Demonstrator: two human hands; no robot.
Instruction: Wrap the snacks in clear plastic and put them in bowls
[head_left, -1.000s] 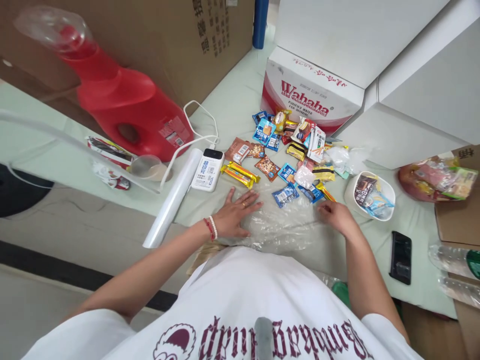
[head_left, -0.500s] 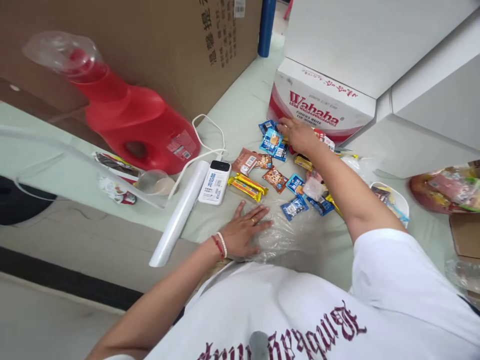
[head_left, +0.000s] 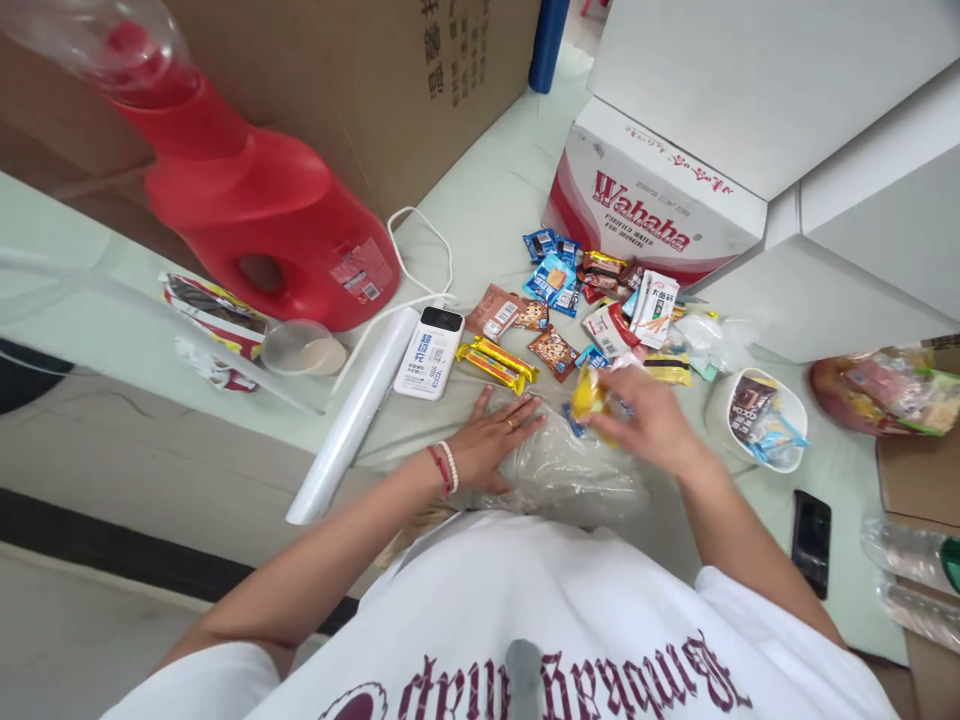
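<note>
My left hand (head_left: 495,440), fingers spread, presses flat at the edge of a clear plastic bag (head_left: 577,480) on the table. Over the bag's far side, my right hand (head_left: 645,415) pinches a yellow snack packet (head_left: 588,394), blurred by motion. Just left of it lie two yellow-wrapped bars (head_left: 496,364) and a brown cookie packet (head_left: 553,353). Farther back are blue snack packets (head_left: 553,280), a red-and-white packet (head_left: 609,328) and white packets with Chinese print (head_left: 657,308). My right hand partly hides some blue packets beneath it.
A power bank (head_left: 429,352) with a white cable and a plastic film roll (head_left: 352,415) lie left. Behind them stands a red jug (head_left: 277,220). A Wahaba-like printed carton (head_left: 652,200) bounds the back. Rightward are a white tub (head_left: 720,412) of packets and a phone (head_left: 811,540).
My right hand has come back from the far packets by the carton toward the plastic bag, now with a yellow packet. My left hand stays on the bag. The view has shifted slightly.
</note>
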